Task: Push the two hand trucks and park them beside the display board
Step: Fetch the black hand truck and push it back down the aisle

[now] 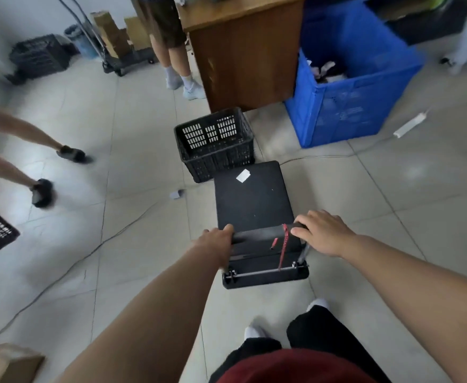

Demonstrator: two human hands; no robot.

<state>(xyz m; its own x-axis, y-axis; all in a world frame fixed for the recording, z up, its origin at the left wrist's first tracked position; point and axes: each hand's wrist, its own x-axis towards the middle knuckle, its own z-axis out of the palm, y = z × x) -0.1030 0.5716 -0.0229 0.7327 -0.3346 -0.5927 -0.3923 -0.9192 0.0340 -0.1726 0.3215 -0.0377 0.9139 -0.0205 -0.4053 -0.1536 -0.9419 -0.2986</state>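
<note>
Head cam: left hand (218,239) & right hand (320,230) fingers curled round hand truck (253,200) handle; fingertips prob. hidden.

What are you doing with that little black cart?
A person has both hands on the handle of a black hand truck, left hand at one end and right hand at the other. Its flat deck carries only a scrap of white paper. A black plastic crate sits right at its front edge, with a blue bin and a wooden desk beyond.
</note>
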